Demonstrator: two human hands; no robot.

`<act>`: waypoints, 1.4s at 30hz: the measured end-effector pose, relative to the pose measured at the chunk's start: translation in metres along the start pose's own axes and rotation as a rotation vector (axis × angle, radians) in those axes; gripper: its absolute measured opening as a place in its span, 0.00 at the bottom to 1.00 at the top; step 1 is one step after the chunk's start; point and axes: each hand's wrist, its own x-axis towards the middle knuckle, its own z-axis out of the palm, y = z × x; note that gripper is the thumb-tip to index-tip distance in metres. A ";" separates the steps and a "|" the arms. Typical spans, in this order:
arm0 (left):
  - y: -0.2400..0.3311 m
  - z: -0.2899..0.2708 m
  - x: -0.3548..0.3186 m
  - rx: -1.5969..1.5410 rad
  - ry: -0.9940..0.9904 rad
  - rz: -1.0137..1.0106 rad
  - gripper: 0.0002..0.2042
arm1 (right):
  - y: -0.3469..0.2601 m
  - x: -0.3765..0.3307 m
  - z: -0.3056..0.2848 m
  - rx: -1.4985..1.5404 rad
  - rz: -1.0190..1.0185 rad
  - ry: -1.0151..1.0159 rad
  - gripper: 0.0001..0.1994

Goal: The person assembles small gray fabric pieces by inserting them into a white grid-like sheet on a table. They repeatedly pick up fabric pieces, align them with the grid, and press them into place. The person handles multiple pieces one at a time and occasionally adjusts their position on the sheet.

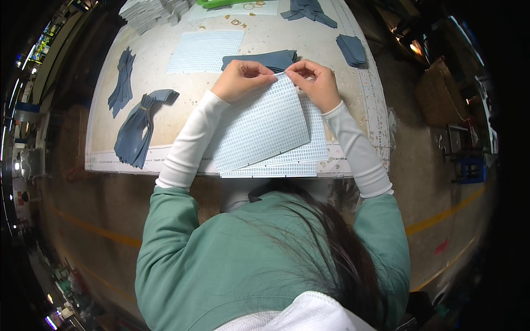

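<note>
The left hand (238, 83) and right hand (318, 85) pinch a white sheet's top (265, 121) mid-frame; more sheets (318, 129) lie under it on the desk (154, 60); dark blue pieces (259, 59) sit behind.

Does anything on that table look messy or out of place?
Slightly: yellow bands lie loose far across the table, and the patterned sheet at the left hand and right hand sits askew over the sheets beneath, edges not lined up.
</note>
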 end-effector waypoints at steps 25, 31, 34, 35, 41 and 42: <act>-0.009 0.001 0.001 -0.042 -0.042 0.083 0.07 | -0.007 -0.007 0.008 -0.509 -0.580 0.099 0.24; -0.010 0.001 0.002 -0.047 -0.046 0.080 0.06 | -0.007 -0.009 0.010 -0.547 -0.657 0.136 0.28; -0.009 0.000 0.002 -0.065 -0.079 0.088 0.06 | -0.008 -0.010 0.012 -0.270 -0.456 0.141 0.30; -0.008 -0.001 0.002 -0.031 -0.098 0.088 0.05 | -0.008 -0.010 0.012 -0.144 -0.358 0.140 0.31; -0.007 -0.008 -0.001 0.054 -0.086 0.051 0.07 | -0.011 -0.005 0.005 -0.172 -0.253 0.077 0.33; -0.007 -0.010 -0.001 0.074 -0.083 0.019 0.07 | -0.011 -0.004 0.004 -0.219 -0.388 0.074 0.33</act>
